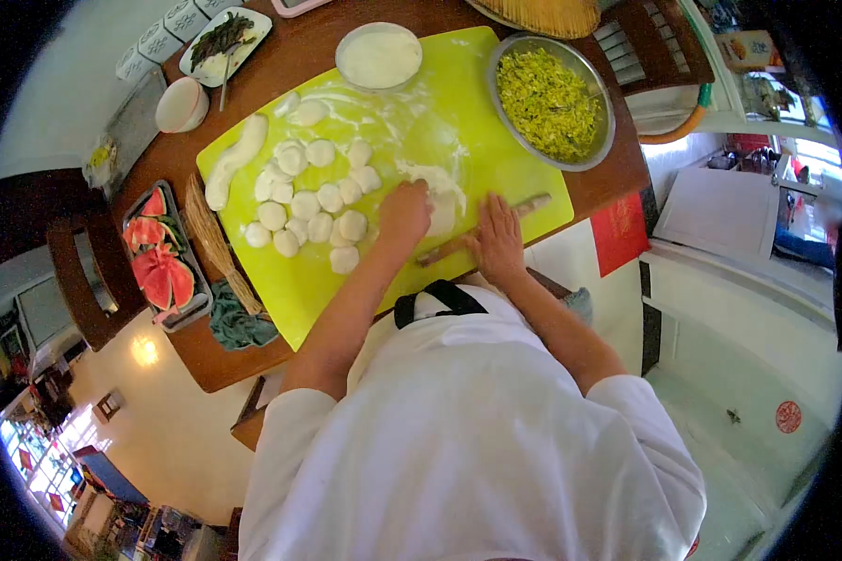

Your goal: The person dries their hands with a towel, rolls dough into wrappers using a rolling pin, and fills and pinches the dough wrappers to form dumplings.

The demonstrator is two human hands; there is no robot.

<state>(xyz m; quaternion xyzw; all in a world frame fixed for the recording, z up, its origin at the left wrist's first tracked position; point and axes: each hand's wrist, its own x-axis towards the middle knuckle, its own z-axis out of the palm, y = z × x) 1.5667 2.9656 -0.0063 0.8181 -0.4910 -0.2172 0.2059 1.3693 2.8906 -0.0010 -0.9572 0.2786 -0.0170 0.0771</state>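
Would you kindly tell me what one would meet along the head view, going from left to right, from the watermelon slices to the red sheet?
Watermelon slices, long dough roll, cluster of small dough pieces, left hand, right hand, red sheet.

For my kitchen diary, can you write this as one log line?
left hand: at flat white dough piece | right hand: on thin brown wooden rolling pin | surface: floury yellow-green rectangular mat
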